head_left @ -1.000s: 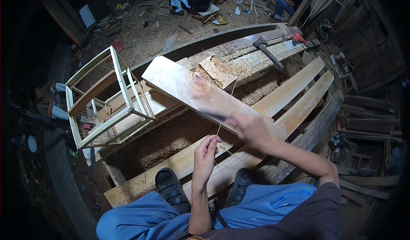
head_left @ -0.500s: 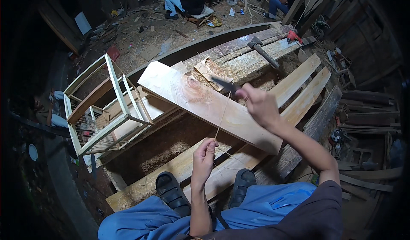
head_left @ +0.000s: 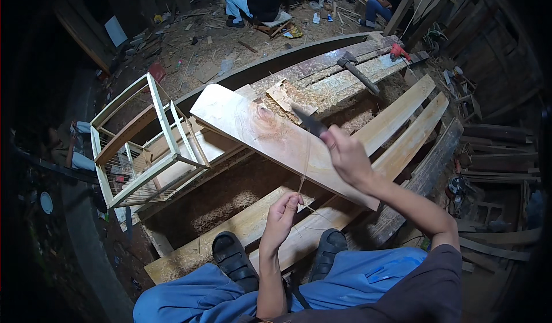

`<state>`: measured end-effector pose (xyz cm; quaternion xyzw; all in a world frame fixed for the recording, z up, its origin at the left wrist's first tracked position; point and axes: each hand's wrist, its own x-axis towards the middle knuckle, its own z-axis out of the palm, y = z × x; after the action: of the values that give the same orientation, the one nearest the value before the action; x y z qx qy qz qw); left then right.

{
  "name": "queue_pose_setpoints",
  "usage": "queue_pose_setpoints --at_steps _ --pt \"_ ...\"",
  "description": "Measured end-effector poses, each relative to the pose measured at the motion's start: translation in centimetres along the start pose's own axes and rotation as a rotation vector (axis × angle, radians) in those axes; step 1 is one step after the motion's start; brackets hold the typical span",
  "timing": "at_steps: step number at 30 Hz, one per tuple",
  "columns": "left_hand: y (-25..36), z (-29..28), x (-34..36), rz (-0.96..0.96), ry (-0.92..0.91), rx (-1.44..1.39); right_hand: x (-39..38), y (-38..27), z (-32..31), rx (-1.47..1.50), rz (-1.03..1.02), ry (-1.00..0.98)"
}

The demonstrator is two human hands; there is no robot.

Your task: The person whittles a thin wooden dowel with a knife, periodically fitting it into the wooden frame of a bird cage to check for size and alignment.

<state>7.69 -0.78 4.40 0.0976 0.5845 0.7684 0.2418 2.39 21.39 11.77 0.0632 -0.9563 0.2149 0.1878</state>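
Observation:
My left hand (head_left: 280,215) pinches a thin, pale strip (head_left: 302,184) that looks like split cane or bamboo. Its tail loops out below the fingers, while the upper part runs blurred toward the knife hand. A dark-bladed knife (head_left: 308,121) is in my right hand (head_left: 349,160), its tip pointing up and left. Both hands are by a wide, pale wooden plank (head_left: 253,123) lying slantwise over the boards; the right one is above its lower right part. Whether the strip touches the blade cannot be made out.
At left stands a wooden cage frame (head_left: 167,163) with thin bars. A hammer (head_left: 357,75) and a red tool (head_left: 398,51) lie on the far boards. Shavings fill the gap (head_left: 221,193) between boards. My sandalled feet rest on the near boards. Other people sit farther back.
The knife and my right hand have come slightly down and to the right. My left hand has shifted a little right and down, and the strip no longer shows as a straight line to the blade.

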Motion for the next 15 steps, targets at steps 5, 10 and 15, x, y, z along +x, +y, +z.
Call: queue_pose_setpoints --at_steps 5,10,15 --pt "0.4 -0.3 -0.2 -0.138 0.075 -0.088 -1.2 -0.2 -0.2 -0.041 -0.068 -0.106" --pt "0.2 -0.4 -0.3 -0.058 0.075 -0.019 2.1 0.5 -2.0 -0.038 0.168 -0.052" --pt "0.3 -0.3 -0.2 -0.108 0.117 0.029 -3.0 -1.6 0.1 0.061 -0.132 -0.214"
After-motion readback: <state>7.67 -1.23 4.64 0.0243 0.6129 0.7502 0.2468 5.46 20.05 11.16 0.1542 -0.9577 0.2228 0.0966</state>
